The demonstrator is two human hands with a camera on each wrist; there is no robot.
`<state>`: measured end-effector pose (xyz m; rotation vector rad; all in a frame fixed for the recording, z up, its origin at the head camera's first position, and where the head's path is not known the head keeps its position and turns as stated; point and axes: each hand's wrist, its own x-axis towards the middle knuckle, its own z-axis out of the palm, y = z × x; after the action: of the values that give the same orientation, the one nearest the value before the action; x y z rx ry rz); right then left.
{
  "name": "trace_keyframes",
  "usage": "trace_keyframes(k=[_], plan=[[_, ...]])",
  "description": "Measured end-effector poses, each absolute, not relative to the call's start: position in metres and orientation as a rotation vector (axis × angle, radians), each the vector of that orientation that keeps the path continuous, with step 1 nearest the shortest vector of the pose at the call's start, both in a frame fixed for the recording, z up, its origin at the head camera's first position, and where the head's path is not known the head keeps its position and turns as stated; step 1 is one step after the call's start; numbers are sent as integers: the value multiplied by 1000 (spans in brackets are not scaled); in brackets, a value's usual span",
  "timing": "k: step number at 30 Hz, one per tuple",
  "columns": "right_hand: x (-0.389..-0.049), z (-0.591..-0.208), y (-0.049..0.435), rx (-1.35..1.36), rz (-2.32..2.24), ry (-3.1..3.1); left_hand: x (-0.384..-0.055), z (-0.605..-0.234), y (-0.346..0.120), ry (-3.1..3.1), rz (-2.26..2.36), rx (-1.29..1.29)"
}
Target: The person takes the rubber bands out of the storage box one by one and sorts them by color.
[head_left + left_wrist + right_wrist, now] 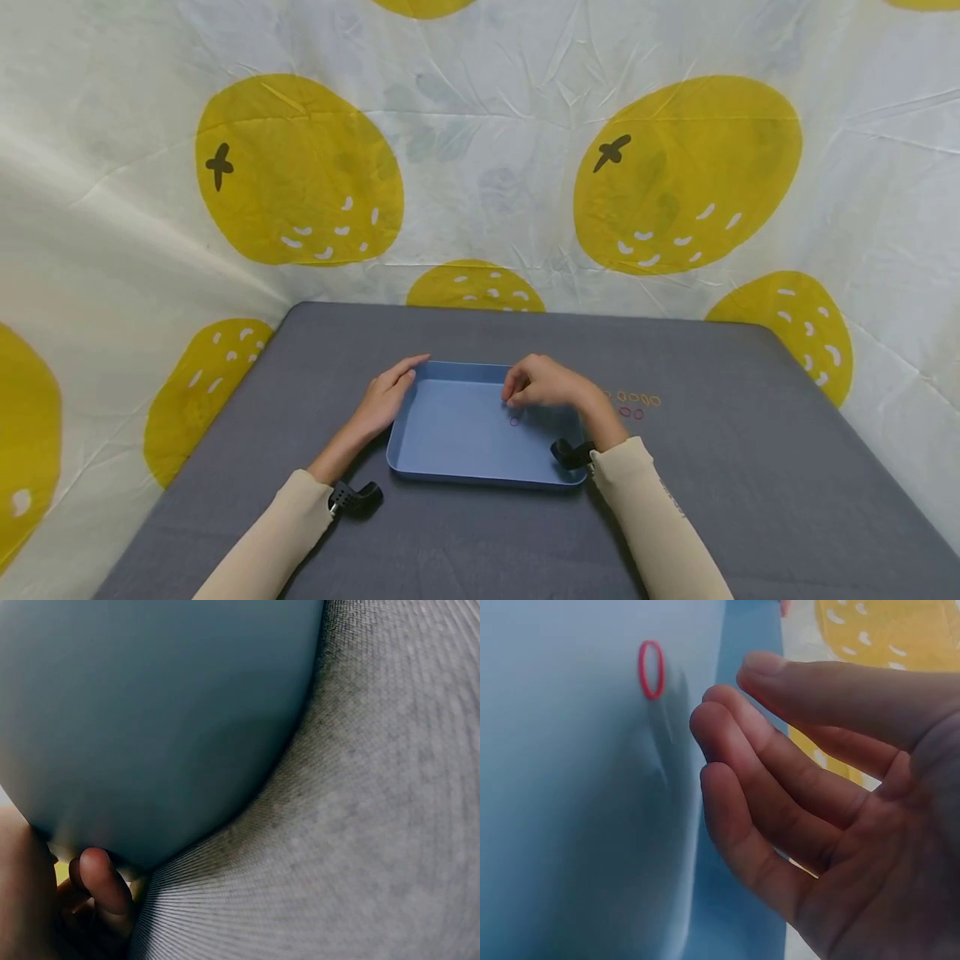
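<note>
A shallow blue tray lies on the grey table. My left hand holds its far left corner, thumb at the rim and fingers around the outside; a curled finger shows against the tray's wall in the left wrist view. Over the right half of the tray hovers my right hand, nothing between its bent, loose fingers, with the thumb apart from them. Just below those fingertips, one small red rubber band rests on the tray floor.
To the right of the tray, several yellow-orange rubber bands lie in a row on the table. Two red rubber bands sit just in front of them. A white cloth with yellow fruit prints hangs behind the table and along its sides.
</note>
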<state>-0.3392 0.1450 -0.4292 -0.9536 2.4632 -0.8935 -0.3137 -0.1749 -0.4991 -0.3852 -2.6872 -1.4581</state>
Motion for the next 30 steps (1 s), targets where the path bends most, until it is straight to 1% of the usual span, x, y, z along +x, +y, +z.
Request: trace_keyframes(k=[10, 30], plan=[[-341, -435, 146, -851, -846, 2451, -315, -499, -176, -2685, -1472, -371], [-336, -435, 145, -848, -762, 2446, -315, -499, -175, -2707, -1451, -351]])
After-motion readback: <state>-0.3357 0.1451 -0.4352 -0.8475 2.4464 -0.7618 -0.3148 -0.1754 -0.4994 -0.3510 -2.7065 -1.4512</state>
